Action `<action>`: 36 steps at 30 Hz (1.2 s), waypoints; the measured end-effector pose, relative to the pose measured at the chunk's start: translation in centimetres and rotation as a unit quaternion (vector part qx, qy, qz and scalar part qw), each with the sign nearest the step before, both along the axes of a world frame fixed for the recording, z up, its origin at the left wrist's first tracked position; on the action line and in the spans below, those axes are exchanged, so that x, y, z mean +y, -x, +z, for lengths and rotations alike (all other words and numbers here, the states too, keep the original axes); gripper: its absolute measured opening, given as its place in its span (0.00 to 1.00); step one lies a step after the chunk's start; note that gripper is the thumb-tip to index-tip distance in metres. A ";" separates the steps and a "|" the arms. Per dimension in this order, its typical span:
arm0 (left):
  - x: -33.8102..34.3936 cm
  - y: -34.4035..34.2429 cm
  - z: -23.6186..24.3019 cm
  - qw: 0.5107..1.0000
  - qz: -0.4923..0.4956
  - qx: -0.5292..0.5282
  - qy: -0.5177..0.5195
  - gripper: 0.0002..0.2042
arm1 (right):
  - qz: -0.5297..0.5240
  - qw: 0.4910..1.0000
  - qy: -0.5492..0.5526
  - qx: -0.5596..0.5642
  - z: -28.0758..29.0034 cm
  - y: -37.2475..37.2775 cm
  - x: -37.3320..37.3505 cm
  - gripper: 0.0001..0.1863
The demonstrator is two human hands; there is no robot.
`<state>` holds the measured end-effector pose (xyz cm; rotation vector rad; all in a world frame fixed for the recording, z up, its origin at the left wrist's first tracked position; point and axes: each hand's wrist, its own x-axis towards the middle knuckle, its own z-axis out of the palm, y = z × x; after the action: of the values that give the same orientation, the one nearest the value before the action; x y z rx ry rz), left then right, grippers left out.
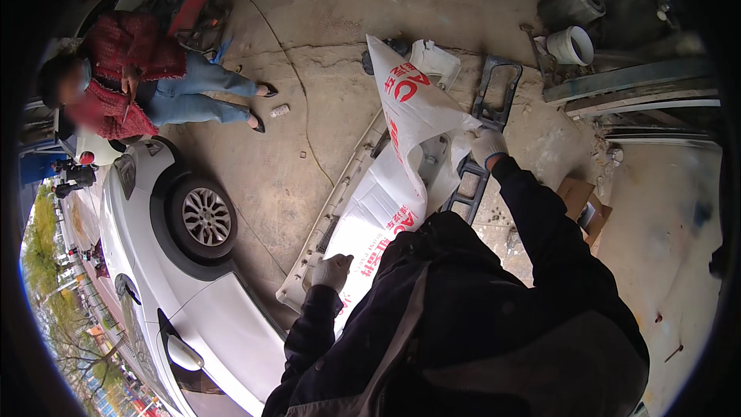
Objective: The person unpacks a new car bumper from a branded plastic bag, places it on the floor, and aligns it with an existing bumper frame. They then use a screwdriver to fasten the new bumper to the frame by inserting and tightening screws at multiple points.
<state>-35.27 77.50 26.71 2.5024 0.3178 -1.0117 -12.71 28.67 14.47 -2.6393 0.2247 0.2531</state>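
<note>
A large white plastic sheet with red print (405, 120) lies draped over a white car bumper (333, 215) on the concrete floor. My right hand (486, 144), in a light glove, grips the sheet's far edge and lifts it up. My left hand (332, 270), also gloved, holds the sheet's near edge against the bumper. Both my arms are in dark sleeves. A black grille frame (496, 93) lies under and beyond the sheet.
A white car (166, 293) with its front wheel (203, 218) stands at the left. A person in a red top and jeans (147, 77) sits beyond it. A white bucket (571, 45), metal beams (633, 85) and cardboard (580, 205) lie to the right.
</note>
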 end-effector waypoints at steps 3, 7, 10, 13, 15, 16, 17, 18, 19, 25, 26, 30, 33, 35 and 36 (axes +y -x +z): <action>-0.7 6.2 -3.8 0.994 0.010 0.105 0.012 0.26 | 0.000 0.998 0.063 -0.002 -2.6 2.3 -0.1 0.22; 0.4 9.9 -6.8 0.988 -0.006 0.149 0.028 0.22 | -0.111 0.986 -0.116 0.047 -4.8 2.5 -1.6 0.24; 2.0 9.6 -7.7 0.982 0.034 0.184 0.009 0.25 | -0.131 0.982 -0.104 0.083 -5.0 1.2 -2.1 0.26; 4.1 8.0 -8.7 0.990 0.067 0.120 0.000 0.26 | -0.133 0.986 -0.078 0.070 -5.2 0.8 -1.9 0.28; 5.6 6.8 -9.8 0.978 0.173 0.116 0.022 0.26 | -0.155 0.977 -0.110 0.094 -5.9 1.2 -1.8 0.26; 6.3 6.4 -10.1 0.976 0.198 0.084 0.019 0.24 | -0.090 0.994 -0.050 0.026 -6.5 1.4 -1.8 0.23; 6.7 5.6 -10.6 0.963 0.256 0.079 0.027 0.22 | -0.072 0.997 -0.038 -0.012 -7.3 1.5 -1.9 0.21; 7.0 5.0 -10.9 0.953 0.294 0.053 0.050 0.21 | 0.008 0.998 0.036 -0.053 -8.1 1.4 -1.9 0.18; 7.0 4.3 -11.2 0.937 0.341 0.055 0.056 0.20 | 0.092 0.986 0.129 -0.043 -8.9 1.1 -2.0 0.16; 0.6 0.1 -10.5 0.901 0.423 0.069 0.071 0.19 | 0.135 0.981 -0.048 0.131 -8.4 -4.0 0.9 0.15; -1.4 -0.6 -10.0 0.884 0.456 0.067 0.081 0.18 | 0.172 0.970 -0.037 0.169 -6.9 -5.0 1.6 0.17; -8.9 -6.0 -6.9 0.932 0.331 0.141 0.040 0.27 | 0.346 0.932 0.006 0.108 0.8 -10.1 3.7 0.20; -13.1 -11.1 -4.0 0.965 0.257 0.010 -0.048 0.41 | 0.384 0.914 -0.017 0.132 4.9 -13.6 4.7 0.19; -14.4 -15.1 -2.6 0.945 0.327 0.016 0.010 0.51 | 0.477 0.875 0.021 0.079 6.5 -15.1 5.6 0.18; -14.8 -16.8 -2.2 0.945 0.325 0.010 0.023 0.53 | 0.381 0.915 -0.062 0.117 7.0 -15.3 6.4 0.22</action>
<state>-18.44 62.72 24.53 2.1006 1.0283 -0.7492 2.58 35.07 21.45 -2.4368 -0.7403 0.8045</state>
